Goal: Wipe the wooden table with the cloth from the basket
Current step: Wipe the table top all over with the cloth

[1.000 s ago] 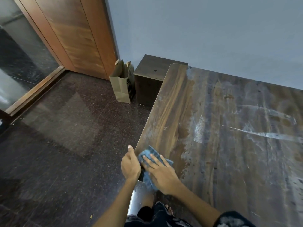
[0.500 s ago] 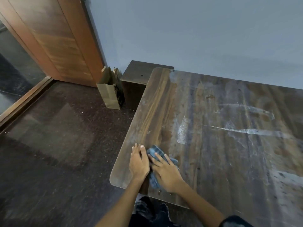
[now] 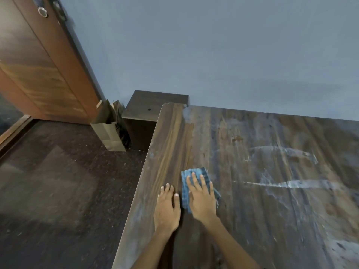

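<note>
A folded blue cloth (image 3: 196,173) lies on the wooden table (image 3: 272,200) near its left edge. My right hand (image 3: 202,199) presses flat on the cloth with straight, spread fingers and covers most of it. My left hand (image 3: 167,206) rests flat on the bare wood just left of the cloth, fingers straight. The strip of table along the left edge looks dark and clean. Further right the top is dusty, with pale streaks and smears. No basket is in view.
A dark low cabinet (image 3: 153,107) stands against the blue-grey wall at the table's far left corner. A brown paper bag (image 3: 108,131) leans beside it on the dark speckled floor (image 3: 58,191). A wooden door (image 3: 38,65) fills the upper left.
Both hands have slid away from me along the table's left side, the right one pushing the cloth forward. The left hand left the table's corner and now lies flat on top.
</note>
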{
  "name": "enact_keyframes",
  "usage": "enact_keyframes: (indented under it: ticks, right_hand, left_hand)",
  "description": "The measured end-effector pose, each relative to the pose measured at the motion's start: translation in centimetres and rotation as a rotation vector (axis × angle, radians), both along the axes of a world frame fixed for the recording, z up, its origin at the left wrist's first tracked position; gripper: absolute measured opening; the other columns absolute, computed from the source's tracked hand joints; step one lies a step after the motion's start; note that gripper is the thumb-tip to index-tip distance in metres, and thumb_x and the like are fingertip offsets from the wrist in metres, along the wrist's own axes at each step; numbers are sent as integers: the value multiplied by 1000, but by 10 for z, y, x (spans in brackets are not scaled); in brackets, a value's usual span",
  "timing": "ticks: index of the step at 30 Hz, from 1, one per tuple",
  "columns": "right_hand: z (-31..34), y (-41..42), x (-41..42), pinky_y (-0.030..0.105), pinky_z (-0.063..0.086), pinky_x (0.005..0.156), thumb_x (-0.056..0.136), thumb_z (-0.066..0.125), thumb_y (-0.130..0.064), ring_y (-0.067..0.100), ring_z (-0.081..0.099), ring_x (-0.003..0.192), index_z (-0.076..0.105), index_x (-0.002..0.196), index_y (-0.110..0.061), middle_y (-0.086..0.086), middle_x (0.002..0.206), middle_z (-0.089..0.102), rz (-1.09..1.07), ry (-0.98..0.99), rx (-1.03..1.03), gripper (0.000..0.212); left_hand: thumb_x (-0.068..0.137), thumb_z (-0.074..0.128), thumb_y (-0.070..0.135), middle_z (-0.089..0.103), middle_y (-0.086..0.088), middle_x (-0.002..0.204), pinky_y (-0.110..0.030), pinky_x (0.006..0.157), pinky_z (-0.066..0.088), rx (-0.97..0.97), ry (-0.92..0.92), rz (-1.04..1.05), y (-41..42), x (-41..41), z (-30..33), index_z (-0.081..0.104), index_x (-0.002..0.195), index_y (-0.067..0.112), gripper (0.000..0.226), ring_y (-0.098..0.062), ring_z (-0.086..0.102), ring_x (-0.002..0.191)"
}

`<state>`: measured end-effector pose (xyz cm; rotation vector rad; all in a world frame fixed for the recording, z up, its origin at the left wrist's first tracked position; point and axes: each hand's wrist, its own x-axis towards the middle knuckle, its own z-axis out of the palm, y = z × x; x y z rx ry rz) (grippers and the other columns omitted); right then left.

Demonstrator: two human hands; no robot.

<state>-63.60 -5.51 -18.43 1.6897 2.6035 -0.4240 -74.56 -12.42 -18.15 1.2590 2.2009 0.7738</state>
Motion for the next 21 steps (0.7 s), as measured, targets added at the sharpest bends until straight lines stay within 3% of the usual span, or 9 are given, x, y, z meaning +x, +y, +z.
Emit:
enact_keyframes:
  ticks: [2,4,7,9,12,15,17,19,21]
  right_hand:
    - [-1,-6,0,40,17,111,79,37,-30,17,47,127,43,134,-26,-7,139,49,65,-14,-78,55]
    - [-4,-6,6,36,6,112,80,34,-30,12,32,136,33,140,-29,-9,140,47,113,-8,-81,60]
    - [-15,8,11,35,7,111,78,35,-30,7,4,142,10,148,-32,-13,144,34,124,-16,18,74]
    - [-17,25,10,36,8,111,79,36,-31,6,-3,143,18,147,-34,-13,143,32,60,17,14,71]
    - [-18,69,3,36,8,112,82,34,-29,12,20,141,38,137,-30,-9,142,43,-43,35,75,55]
    - [-13,137,-11,42,29,109,84,31,-28,21,46,128,47,134,-26,-5,139,50,-118,-14,112,52]
    - [-5,184,-23,45,25,110,91,24,-28,22,33,137,36,142,-26,-4,150,34,-122,-34,85,52]
    - [-3,227,-38,43,5,116,100,18,-28,18,4,145,10,149,-28,-7,158,6,-124,-27,33,50]
    - [-1,263,-52,42,-1,116,101,21,-29,17,-5,145,1,149,-28,-7,158,-3,-141,-23,39,52]
  left_hand:
    - [98,33,30,27,2,151,-26,115,8,-8,35,-30,20,-10,-2,33,142,15,46,-8,12,141]
    - [99,32,30,25,4,152,-25,115,7,1,66,-55,41,-18,-4,32,142,16,46,-6,9,141]
    - [99,31,30,20,6,153,-22,114,1,26,130,-104,72,-27,-7,30,143,17,46,-2,1,138]
    - [99,30,29,17,6,153,-21,113,0,32,151,-117,94,-30,-7,28,144,17,46,-1,-2,137]
    - [99,29,29,16,5,154,-23,114,0,22,189,-131,127,-37,-5,27,144,18,47,-7,2,141]
    - [100,27,31,13,4,155,-25,115,1,18,211,-158,163,-44,-5,21,146,17,48,-10,2,143]
    - [100,26,32,12,3,155,-26,116,2,26,231,-168,191,-50,-5,18,146,17,50,-11,3,143]
    - [99,24,34,12,3,155,-25,115,0,38,264,-191,218,-56,-9,16,147,17,51,-11,2,143]
    - [97,16,39,14,3,155,-24,113,-1,63,284,-191,240,-60,-16,19,146,16,55,-8,2,142]
